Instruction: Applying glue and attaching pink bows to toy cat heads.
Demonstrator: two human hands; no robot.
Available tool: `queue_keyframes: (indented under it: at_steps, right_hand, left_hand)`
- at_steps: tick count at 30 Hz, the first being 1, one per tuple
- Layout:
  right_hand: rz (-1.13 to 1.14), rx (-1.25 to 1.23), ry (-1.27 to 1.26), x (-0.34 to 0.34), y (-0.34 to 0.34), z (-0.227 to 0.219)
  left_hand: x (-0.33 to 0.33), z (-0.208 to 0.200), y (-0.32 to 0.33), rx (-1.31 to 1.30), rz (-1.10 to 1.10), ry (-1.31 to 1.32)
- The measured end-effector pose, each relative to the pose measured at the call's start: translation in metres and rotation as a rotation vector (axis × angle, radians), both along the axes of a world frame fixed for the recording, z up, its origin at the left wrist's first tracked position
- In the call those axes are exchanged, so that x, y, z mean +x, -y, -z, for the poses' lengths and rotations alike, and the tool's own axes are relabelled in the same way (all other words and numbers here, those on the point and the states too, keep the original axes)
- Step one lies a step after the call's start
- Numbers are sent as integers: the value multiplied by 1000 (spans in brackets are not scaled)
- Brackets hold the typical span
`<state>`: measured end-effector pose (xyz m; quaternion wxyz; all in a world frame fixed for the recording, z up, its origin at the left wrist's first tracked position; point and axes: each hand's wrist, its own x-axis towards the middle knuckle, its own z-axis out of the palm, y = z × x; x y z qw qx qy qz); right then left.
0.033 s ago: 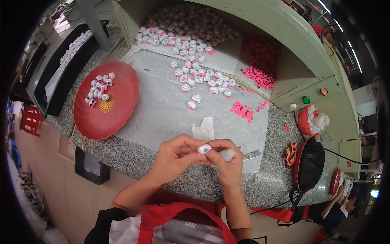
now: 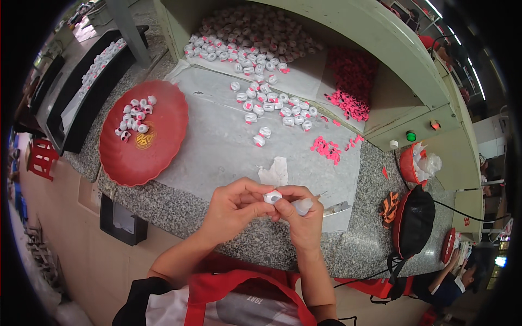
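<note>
One small white cap [image 2: 272,196] is pinched by left hand [image 2: 234,209] fingertips; right hand [image 2: 304,217] grips a pale tube [image 2: 302,206]; seemingly light, rigid, best held by its sides.

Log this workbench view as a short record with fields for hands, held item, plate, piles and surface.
left hand: left hand, fingers pinching the piece
right hand: right hand, touching the same piece
held item: small white round plastic piece
plate: round red plastic plate, few white pieces on it
piles: white pieces; pink bits
surface: grey speckled stone counter
</note>
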<state>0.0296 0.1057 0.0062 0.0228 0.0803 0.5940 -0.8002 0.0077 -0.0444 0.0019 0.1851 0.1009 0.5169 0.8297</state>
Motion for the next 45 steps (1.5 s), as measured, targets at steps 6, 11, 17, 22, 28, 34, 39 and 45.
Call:
queue_keyframes:
  at_steps: [6, 11, 17, 22, 28, 34, 39, 45]
  right_hand:
    - [-43, 132, 18, -14, 18, 4]
    - [-22, 351, -2, 1, -5, -1]
    - [43, 325, -51, 20, -17, 0]
    - [147, 238, -129, 25, -31, 4]
    - [242, 15, -100, 21, -24, -25]
    - [389, 187, -125, 29, -24, -23]
    - [462, 213, -197, 32, -27, -22]
    - [545, 329, -291, 40, -32, -24]
  left_hand:
    - [-14, 4, 27, -193, -203, -55]
    - [-63, -4, 76, -1267, -856, -819]
    - [-85, 33, -22, -1313, -478, -938]
    - [-82, 13, -20, -760, -196, -334]
    - [-39, 0, -25, 257, 20, 667]
    - [-29, 2, -27, 122, -60, 529]
    - [-10, -9, -17, -373, 27, -187]
    - [-6, -22, -31, -265, 181, 123]
